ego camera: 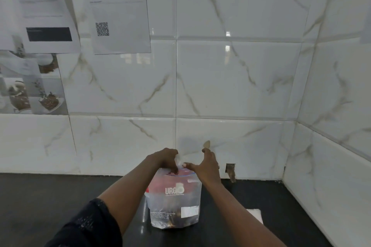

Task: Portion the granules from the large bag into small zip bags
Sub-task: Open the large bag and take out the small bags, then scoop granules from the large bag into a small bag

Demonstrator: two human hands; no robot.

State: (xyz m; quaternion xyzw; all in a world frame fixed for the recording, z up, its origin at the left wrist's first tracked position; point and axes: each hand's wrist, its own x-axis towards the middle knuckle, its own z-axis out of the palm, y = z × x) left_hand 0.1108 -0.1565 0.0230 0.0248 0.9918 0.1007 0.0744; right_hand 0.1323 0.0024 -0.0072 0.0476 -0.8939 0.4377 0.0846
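Observation:
A large clear bag [174, 204] with a red band, white lettering and dark granules at its bottom stands upright on the black counter [50, 196]. My left hand [165, 159] pinches a small clear zip bag [179, 160] above the big bag's mouth. My right hand [206, 167] holds a wooden spoon [206, 144], whose bowl sticks up past the fingers, while its thumb reaches toward the small bag. What is inside the small bag is too blurred to tell.
White marble tiles form the wall behind and a corner on the right. Printed sheets [118, 10] hang on the wall at upper left. A white cloth or paper [256, 215] lies on the counter to the right of the big bag.

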